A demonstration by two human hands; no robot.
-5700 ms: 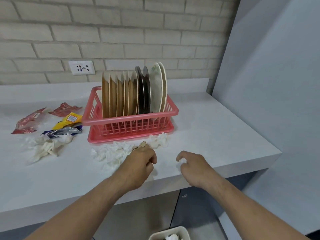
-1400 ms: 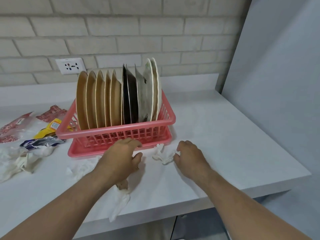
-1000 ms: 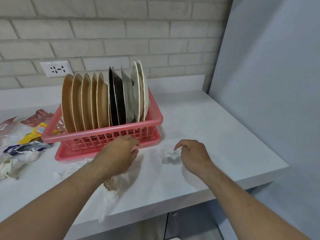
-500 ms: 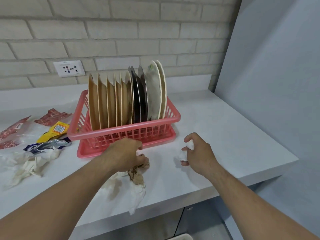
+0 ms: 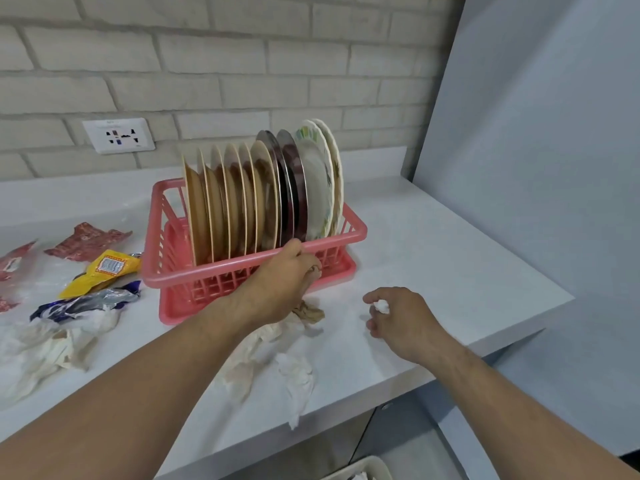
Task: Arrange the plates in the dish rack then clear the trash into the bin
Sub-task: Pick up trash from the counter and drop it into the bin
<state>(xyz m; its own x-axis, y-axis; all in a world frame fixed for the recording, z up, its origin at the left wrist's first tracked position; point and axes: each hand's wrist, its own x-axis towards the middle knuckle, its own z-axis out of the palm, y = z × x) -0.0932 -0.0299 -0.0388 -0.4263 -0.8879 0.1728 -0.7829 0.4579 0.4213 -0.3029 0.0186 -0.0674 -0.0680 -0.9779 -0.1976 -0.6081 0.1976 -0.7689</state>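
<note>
The left hand (image 5: pixel 280 285) hides its fingertips, the top of the tissue (image 5: pixel 298 375) it grips and part of the rack's (image 5: pixel 194 273) front; the right hand's (image 5: pixel 405 323) fingers (image 5: pixel 381 293) hide most of a scrap (image 5: pixel 382 307); frame edges cut the bin (image 5: pixel 367 467) and a wrapper (image 5: pixel 15 259).

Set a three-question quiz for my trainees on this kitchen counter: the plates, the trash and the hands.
1. True or false: every plate in view stands on edge among the plates in the pink dish rack.
2. What does the right hand pinch? A) a small white tissue wad B) a spoon C) a plate
3. Fill in: seen from the camera, the yellow packet lies on the counter to the rack's ____.

Key: 1 true; 2 A; 3 left.
</note>
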